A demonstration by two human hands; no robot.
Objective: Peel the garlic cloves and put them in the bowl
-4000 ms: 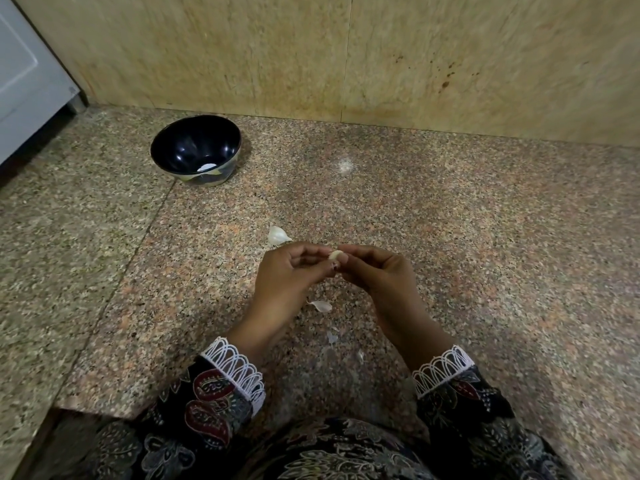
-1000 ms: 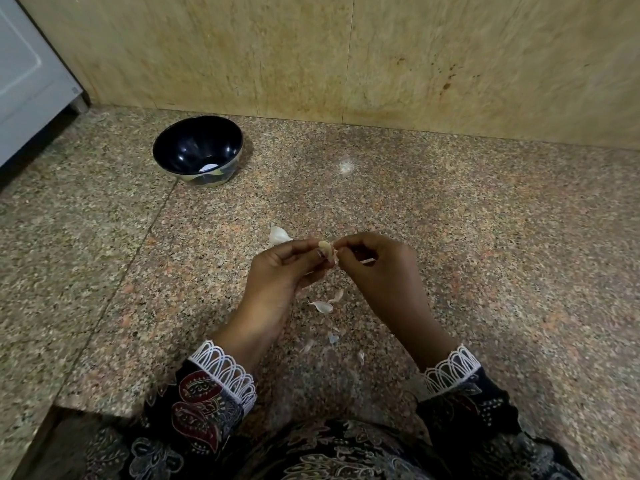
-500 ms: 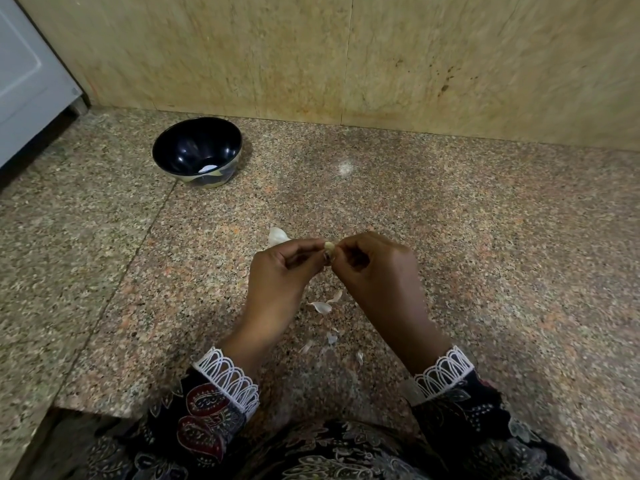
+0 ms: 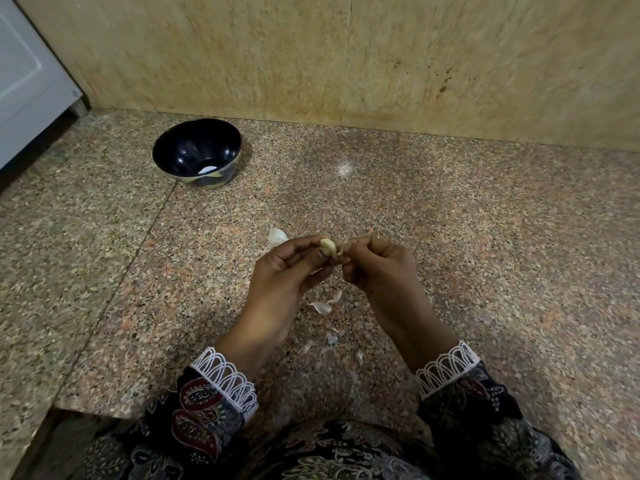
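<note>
Garlic clove sits pinched between the fingers of your left hand, held up above the granite worktop in front of you. Your right hand has its fingers pinched on a strip of skin at the clove's end, so the peeling of this one is in progress; most of its surface looks bare and pale. Loose papery peels lie on the worktop below your hands, and another pale piece, possibly an unpeeled clove or a larger husk, rests just beyond your left hand. The dark bowl stands well apart, at the far left near the wall, with something pale at its bottom, likely a clove already dropped in. You have yet to strip the last skin and carry this clove over. No brand, label or writing is readable anywhere.
</note>
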